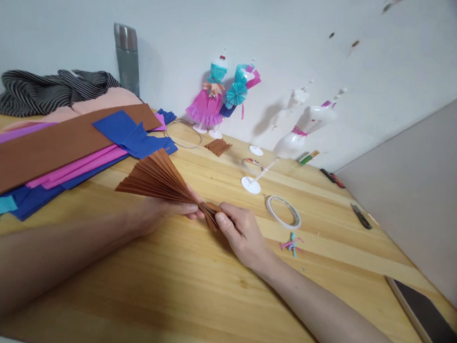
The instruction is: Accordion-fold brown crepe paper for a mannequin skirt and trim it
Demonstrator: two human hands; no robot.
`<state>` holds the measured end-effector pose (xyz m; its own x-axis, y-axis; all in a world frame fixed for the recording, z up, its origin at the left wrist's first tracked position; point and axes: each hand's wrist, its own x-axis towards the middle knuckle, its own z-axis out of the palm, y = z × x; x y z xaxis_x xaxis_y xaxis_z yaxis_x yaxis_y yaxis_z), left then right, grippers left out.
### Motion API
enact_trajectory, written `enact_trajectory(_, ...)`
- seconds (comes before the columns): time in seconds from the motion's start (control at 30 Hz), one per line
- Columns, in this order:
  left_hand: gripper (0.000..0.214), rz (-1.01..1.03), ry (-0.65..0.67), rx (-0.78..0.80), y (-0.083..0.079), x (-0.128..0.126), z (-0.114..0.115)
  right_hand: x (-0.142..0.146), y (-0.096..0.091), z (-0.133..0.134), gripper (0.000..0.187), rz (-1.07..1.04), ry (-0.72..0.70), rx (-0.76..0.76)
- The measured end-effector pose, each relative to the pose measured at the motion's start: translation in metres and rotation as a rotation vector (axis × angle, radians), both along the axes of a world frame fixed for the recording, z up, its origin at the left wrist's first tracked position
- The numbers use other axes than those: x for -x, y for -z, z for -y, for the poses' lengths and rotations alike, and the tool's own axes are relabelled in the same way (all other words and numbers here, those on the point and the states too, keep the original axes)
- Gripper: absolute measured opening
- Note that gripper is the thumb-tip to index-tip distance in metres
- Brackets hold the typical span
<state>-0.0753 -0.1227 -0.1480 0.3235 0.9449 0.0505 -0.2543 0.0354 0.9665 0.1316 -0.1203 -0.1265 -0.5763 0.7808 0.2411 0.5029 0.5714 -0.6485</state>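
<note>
A pleated piece of brown crepe paper (158, 178) is gathered at a narrow waist and fans out wide toward the upper left. My left hand (173, 206) pinches it just left of the waist, thumb on top. At the short right end, my right hand (241, 231) grips the paper between thumb and curled fingers. Both hands hold it above the wooden table (154, 293). Behind them stands a small white mannequin (291, 142) with a pink band at its waist. A roll of tape (283, 212) lies right of my right hand.
Brown, blue and pink paper sheets (54, 145) pile up at left, beside a striped cloth (55, 89) and a grey bottle (127, 58). Dressed mannequins (207, 97) stand by the wall. A cutter (360, 216), paper scraps (293, 245) and a dark tablet-like slab (426, 317) lie right.
</note>
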Motion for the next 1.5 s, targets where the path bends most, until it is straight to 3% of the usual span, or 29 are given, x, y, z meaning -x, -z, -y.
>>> enact_trajectory(0.23,0.015,0.004,0.008,0.016,-0.002,0.0,0.001,0.0,0.008,-0.001,0.048,-0.045,0.026,0.082)
enact_trajectory(0.37,0.018,0.064,-0.015,0.066,-0.003,-0.001,-0.001,-0.004,0.009,-0.007,0.042,-0.184,0.141,0.175)
enact_trajectory(0.43,0.018,0.101,-0.032,0.084,-0.004,-0.002,-0.001,-0.007,0.004,-0.011,0.036,-0.102,0.226,0.152)
enact_trajectory(0.57,0.017,0.159,-0.053,0.119,-0.009,-0.002,0.0,-0.016,-0.01,-0.019,0.056,0.199,0.379,0.032)
enact_trajectory(0.7,0.016,0.182,-0.037,0.128,-0.011,-0.002,0.002,-0.018,-0.012,-0.024,0.032,-0.066,0.431,0.082)
enact_trajectory(0.8,0.015,0.167,-0.038,0.116,-0.009,-0.002,0.002,-0.016,-0.007,-0.025,0.021,-0.227,0.413,0.107)
enact_trajectory(0.9,0.015,0.168,-0.031,0.111,-0.008,-0.002,0.001,-0.016,-0.003,-0.026,0.021,-0.262,0.382,0.136)
enact_trajectory(1.1,0.016,0.214,-0.041,0.117,-0.008,0.0,0.001,-0.02,-0.002,-0.025,0.044,-0.42,0.203,0.41)
enact_trajectory(1.2,0.016,0.239,-0.083,0.127,-0.007,0.002,-0.001,-0.024,-0.003,-0.022,0.047,-0.38,0.123,0.512)
enact_trajectory(1.5,0.016,0.27,-0.173,0.13,-0.006,0.008,-0.009,-0.033,-0.008,-0.021,0.051,-0.194,0.091,0.381)
